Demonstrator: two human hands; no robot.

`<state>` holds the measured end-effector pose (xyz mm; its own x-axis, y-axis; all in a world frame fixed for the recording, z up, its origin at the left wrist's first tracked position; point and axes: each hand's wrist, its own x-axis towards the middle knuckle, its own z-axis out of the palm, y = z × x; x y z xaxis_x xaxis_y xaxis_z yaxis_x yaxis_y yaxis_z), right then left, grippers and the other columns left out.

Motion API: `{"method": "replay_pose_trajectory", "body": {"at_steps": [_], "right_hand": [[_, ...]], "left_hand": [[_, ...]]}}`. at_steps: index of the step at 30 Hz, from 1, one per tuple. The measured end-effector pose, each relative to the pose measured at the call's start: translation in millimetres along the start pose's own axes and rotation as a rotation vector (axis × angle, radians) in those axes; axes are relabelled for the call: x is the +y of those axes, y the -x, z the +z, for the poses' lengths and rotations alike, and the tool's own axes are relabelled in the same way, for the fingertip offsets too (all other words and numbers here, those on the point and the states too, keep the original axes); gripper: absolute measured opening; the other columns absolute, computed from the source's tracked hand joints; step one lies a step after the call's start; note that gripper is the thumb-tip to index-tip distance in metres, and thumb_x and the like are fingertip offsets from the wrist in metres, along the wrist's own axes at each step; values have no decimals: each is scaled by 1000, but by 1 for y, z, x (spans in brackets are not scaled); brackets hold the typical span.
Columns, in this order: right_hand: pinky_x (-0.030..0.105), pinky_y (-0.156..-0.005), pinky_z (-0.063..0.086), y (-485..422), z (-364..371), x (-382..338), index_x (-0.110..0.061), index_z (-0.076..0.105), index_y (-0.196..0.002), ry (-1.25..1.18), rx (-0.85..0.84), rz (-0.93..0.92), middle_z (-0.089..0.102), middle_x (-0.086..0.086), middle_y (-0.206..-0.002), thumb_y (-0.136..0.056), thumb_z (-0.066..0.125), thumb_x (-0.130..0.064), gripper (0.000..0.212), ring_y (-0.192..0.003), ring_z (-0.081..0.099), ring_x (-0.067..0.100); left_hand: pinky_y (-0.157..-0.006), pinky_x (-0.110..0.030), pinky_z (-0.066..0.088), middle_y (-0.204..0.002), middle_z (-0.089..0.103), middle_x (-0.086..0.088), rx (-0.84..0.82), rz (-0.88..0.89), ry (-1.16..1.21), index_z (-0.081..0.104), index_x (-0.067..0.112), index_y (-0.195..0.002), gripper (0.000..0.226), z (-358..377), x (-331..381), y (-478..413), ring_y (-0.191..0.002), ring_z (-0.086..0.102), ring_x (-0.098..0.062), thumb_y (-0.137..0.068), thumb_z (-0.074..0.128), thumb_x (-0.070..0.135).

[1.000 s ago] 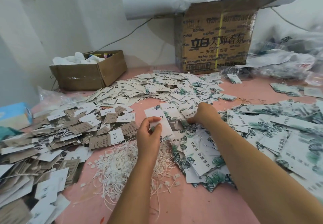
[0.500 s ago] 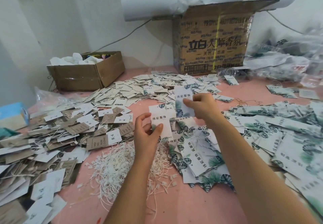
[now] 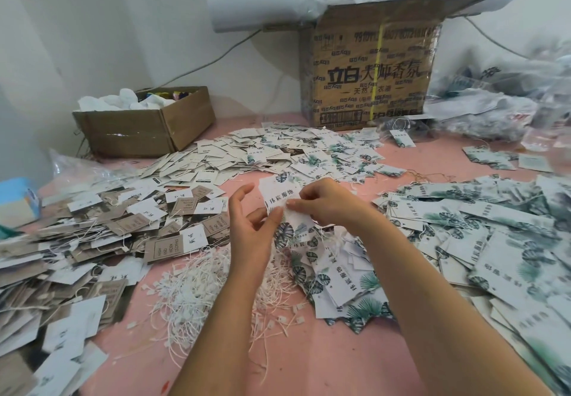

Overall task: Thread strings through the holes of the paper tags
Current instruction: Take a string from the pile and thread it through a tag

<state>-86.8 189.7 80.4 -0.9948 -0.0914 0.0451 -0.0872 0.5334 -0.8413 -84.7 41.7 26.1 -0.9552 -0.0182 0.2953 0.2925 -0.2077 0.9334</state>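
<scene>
Over the middle of the pink table both hands hold white paper tags (image 3: 278, 198) printed with green leaves and black characters. My left hand (image 3: 250, 229) pinches the lower edge of the tags with thumb and fingertips, its other fingers spread. My right hand (image 3: 327, 204) pinches them from the right side, fingers curled. Below the hands lies a tangle of white strings (image 3: 210, 287) with small plastic ends. No string shows in either hand.
Loose leaf-print tags (image 3: 494, 235) pile up on the right, brown and white tags (image 3: 92, 235) on the left, more at the back. A small open carton (image 3: 145, 127) and a tall printed carton (image 3: 370, 71) stand by the wall. Plastic bags (image 3: 509, 108) lie far right.
My right hand picked a leaf-print tag off the pile and brought it left to the tag in my left hand. Both hands now meet on the tags, raised slightly.
</scene>
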Motion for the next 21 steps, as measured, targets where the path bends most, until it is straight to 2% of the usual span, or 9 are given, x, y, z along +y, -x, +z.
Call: {"method": "replay_pose_trajectory", "body": {"at_steps": [2, 4, 7, 10, 12, 14, 17, 21], "right_hand": [[19, -45, 33, 2, -3, -6, -13, 54, -70, -21, 66, -20, 47, -1, -58, -95, 50, -14, 26, -49, 39, 10], [19, -49, 35, 4, -8, -11, -11, 56, -80, -111, 157, -65, 53, 3, -67, -94, 36, 5, 30, -55, 43, 12], [17, -44, 32, 8, -10, -15, -5, 53, -83, -338, 59, -159, 52, 10, -67, -83, 24, 24, 41, -50, 42, 13], [16, -44, 33, 11, 0, -18, -8, 52, -86, -342, -62, -194, 50, 6, -75, -82, 28, 25, 42, -48, 44, 10], [18, -46, 35, 9, 5, -18, -12, 52, -89, -233, -30, -175, 47, 1, -84, -83, 32, 22, 41, -50, 45, 9], [26, -49, 34, 7, 6, -17, -15, 50, -94, -188, -3, -142, 43, 0, -92, -84, 34, 19, 39, -51, 45, 9], [32, -51, 30, 9, 3, -18, -16, 47, -96, -167, -11, -121, 39, 2, -97, -84, 33, 18, 39, -50, 43, 9], [22, -46, 29, 15, -1, -25, -16, 45, -96, -146, -75, -148, 36, 4, -95, -78, 32, 21, 42, -51, 39, 9]], "left_hand": [[-63, -18, 52, -87, 71, -2, -24, 31, -19, 52, 51, -104, 49, -2, -1, -2, -74, 67, -13, -86, 64, 7], [-59, -18, 48, -79, 69, 6, -55, 64, -88, 60, 45, -102, 41, -2, -2, -3, -68, 57, -14, -89, 60, 6], [-59, -19, 46, -83, 70, 17, -89, 45, -133, 68, 37, -93, 33, 1, -4, -3, -69, 56, -7, -93, 55, 6], [-63, -16, 50, -81, 70, 19, -156, 31, -137, 68, 35, -88, 25, 6, -1, 0, -73, 63, 2, -96, 51, 18], [-65, -15, 49, -79, 70, 16, -211, 41, -149, 68, 34, -85, 21, 7, 1, 2, -72, 62, 2, -94, 50, 28], [-61, -14, 46, -76, 69, 17, -226, 43, -159, 67, 32, -87, 15, 7, 1, 2, -69, 60, 2, -91, 53, 28], [-64, -21, 47, -79, 70, 17, -233, 39, -165, 65, 31, -92, 8, 6, -1, 2, -73, 61, -6, -87, 58, 31], [-71, -18, 54, -89, 69, 27, -286, 45, -160, 60, 40, -104, 28, 3, -1, 2, -79, 65, -1, -76, 59, 44]]}}
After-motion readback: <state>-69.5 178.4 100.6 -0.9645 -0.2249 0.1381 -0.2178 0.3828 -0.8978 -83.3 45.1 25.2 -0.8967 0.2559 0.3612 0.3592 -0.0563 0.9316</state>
